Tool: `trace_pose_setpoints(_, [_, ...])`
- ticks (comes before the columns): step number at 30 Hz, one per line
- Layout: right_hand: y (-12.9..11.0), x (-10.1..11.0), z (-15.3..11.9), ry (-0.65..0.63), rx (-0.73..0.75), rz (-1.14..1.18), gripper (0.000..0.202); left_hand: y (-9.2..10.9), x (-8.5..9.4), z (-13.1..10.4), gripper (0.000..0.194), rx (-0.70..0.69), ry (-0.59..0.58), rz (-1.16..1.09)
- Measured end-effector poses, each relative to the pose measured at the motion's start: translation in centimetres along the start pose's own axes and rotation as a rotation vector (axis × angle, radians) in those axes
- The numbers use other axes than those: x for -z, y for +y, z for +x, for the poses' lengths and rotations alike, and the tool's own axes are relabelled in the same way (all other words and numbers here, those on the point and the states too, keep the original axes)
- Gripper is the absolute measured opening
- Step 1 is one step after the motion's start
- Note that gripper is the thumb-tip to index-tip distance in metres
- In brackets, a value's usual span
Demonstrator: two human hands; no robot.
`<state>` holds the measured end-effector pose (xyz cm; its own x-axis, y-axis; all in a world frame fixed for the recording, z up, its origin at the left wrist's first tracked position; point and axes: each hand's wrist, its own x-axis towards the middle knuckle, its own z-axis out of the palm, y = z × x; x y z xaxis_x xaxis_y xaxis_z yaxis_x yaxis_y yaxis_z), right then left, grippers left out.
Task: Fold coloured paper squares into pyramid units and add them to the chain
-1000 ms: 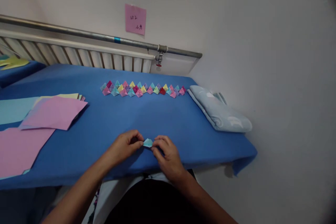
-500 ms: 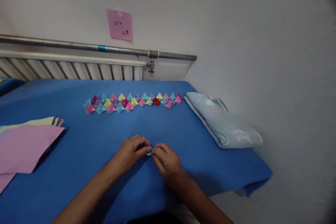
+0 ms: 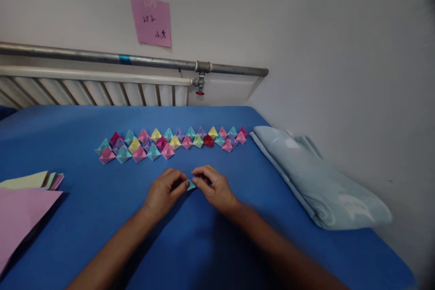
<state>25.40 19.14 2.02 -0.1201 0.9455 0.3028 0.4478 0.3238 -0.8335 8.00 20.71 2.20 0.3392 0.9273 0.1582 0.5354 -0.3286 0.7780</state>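
A small teal folded paper piece [image 3: 190,185] is pinched between the fingertips of my left hand [image 3: 167,190]. On its right side, my right hand [image 3: 215,186] has thumb and forefinger slightly apart, with the fingertips at the paper's edge. Both hands are low over the blue bed cover [image 3: 102,213]. Beyond them lie rows of small folded paper shapes [image 3: 167,150] in pink, teal, yellow, purple and red.
Pink and yellow paper sheets [image 3: 27,213] are stacked at the left. A folded light-blue blanket [image 3: 316,176] lies along the right wall. Behind the bed run a metal pipe [image 3: 156,62] and a white radiator [image 3: 115,93]; a pink note [image 3: 151,20] is on the wall.
The view has shifted closer to the paper rows. My right hand's thumb and forefinger have opened from their pinch, and more of the teal paper shows beside my left fingertips.
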Motion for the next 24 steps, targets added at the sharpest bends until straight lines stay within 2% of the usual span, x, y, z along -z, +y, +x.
trace_pose_setpoints(3, [0.7, -1.3, 1.2, -0.045, 0.014, 0.041, 0.01, -0.6, 0.1, 0.0, 0.016, -0.019, 0.08, 0.012])
trace_pose_setpoints(6, [0.8, -1.8, 1.6, -0.061, 0.023, 0.05, 0.009, -0.9, 0.1, -0.1, 0.016, -0.025, 0.118, 0.024])
trace_pose_setpoints(11, [0.5, -1.6, 1.7, -0.087, 0.055, 0.051, 0.011, -1.1, 0.0, -0.4, 0.014, -0.061, 0.109, 0.073])
trace_pose_setpoints(20, [0.7, -2.0, 1.7, -0.178, 0.044, -0.073, 0.011, -0.7, 0.1, -1.4, 0.02, -0.077, 0.121, 0.313])
trace_pose_setpoints(24, [0.4, -1.9, 1.6, -0.2, 0.073, -0.075, 0.011, -0.8, 0.3, -1.7, 0.019, -0.031, 0.123, 0.278])
